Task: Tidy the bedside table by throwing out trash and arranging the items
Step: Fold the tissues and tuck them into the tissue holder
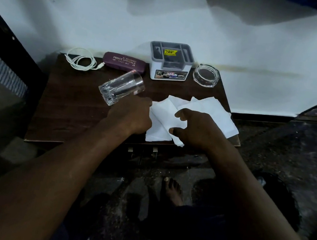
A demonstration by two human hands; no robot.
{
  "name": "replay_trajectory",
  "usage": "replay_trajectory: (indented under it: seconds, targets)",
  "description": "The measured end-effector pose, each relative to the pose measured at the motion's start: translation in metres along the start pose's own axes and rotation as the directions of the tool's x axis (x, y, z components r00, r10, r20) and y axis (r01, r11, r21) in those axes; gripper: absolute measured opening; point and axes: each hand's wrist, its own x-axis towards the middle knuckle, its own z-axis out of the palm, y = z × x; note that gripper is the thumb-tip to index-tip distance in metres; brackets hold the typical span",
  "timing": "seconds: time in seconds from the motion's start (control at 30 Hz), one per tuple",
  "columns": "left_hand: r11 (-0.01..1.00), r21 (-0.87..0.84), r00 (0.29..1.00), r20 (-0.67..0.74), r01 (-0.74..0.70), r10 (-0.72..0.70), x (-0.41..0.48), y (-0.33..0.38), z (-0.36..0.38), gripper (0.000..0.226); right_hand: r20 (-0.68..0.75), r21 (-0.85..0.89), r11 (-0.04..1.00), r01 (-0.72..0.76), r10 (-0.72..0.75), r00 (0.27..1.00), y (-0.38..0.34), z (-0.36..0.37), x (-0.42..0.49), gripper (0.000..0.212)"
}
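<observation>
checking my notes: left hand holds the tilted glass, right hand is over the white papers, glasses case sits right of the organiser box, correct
One slip: the head view shows the glasses case left of the organiser box, not right. The left hand does hold the tilted glass and the right hand is over the white papers.

One dark wooden tabletop (66, 110), one clear drinking glass (121, 88), one maroon spectacle case (123, 62), one coiled white cable (81, 60), one grey-and-white organiser box (170, 62), one round glass ashtray (206, 75), at least three overlapping white paper sheets (209, 111), exact number unclear, two hands, left hand (132, 115) and right hand (193, 131), one bare foot (171, 189)
</observation>
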Motion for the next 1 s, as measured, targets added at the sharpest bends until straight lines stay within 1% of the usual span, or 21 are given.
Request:
replay_trajectory:
  seconds: [0.1,0.17,0.33,0.4,0.43,0.47,0.53,0.6,0.7,0.77,0.83,0.9,1.0]
  targets:
    - [0.998,-0.058,0.999,0.028,0.031,-0.030,0.001,0.001,0.004,0.047,0.048,-0.029,1.000,0.007,-0.006,0.999,-0.001,0.002,-0.002,0.056]
    - [0.988,-0.144,0.998,0.038,0.054,-0.049,0.001,0.004,0.006,0.044,0.081,-0.058,0.998,0.016,-0.011,0.997,-0.002,0.004,-0.002,0.060]
    - [0.936,-0.339,0.993,0.095,0.096,-0.068,0.002,0.013,0.004,0.046,0.130,-0.079,0.995,0.057,-0.046,0.990,-0.005,0.011,-0.003,0.064]
    - [0.851,-0.496,0.983,0.144,0.171,-0.113,0.002,0.015,0.005,0.042,0.144,-0.081,0.994,0.068,-0.056,0.988,-0.006,0.013,-0.003,0.063]
    - [0.786,-0.579,0.974,0.179,0.218,-0.138,0.002,0.017,0.006,0.045,0.150,-0.087,0.993,0.076,-0.063,0.987,-0.007,0.015,-0.003,0.061]
    - [0.723,-0.638,0.963,0.217,0.264,-0.161,0.001,0.020,0.008,0.054,0.154,-0.090,0.993,0.082,-0.068,0.986,-0.007,0.016,-0.003,0.058]
    - [0.634,-0.701,0.944,0.266,0.327,-0.194,0.001,0.025,0.013,0.069,0.143,-0.066,0.994,0.083,-0.073,0.987,-0.007,0.017,-0.003,0.051]
    - [0.563,-0.753,0.940,0.268,0.341,-0.210,0.002,0.028,0.016,0.072,0.117,-0.031,0.996,0.085,-0.081,0.990,-0.006,0.015,-0.002,0.051]
    - [0.499,-0.796,0.939,0.262,0.342,-0.224,0.002,0.029,0.016,0.072,0.094,-0.022,0.997,0.074,-0.072,0.993,-0.003,0.012,-0.002,0.056]
    - [0.440,-0.828,0.935,0.267,0.347,-0.236,0.003,0.029,0.018,0.066,0.074,-0.026,0.998,0.060,-0.058,0.996,0.000,0.011,-0.002,0.057]
    - [0.398,-0.848,0.931,0.269,0.350,-0.247,0.003,0.031,0.019,0.062,0.068,-0.029,0.998,0.049,-0.047,0.997,0.001,0.011,-0.003,0.051]
    - [0.370,-0.862,0.931,0.270,0.348,-0.245,0.003,0.033,0.020,0.064,0.072,-0.039,0.998,0.055,-0.052,0.996,0.001,0.011,-0.004,0.040]
    - [0.352,-0.866,0.927,0.280,0.356,-0.250,0.006,0.035,0.020,0.064,0.090,-0.062,0.995,0.073,-0.067,0.994,-0.003,0.012,-0.004,0.031]
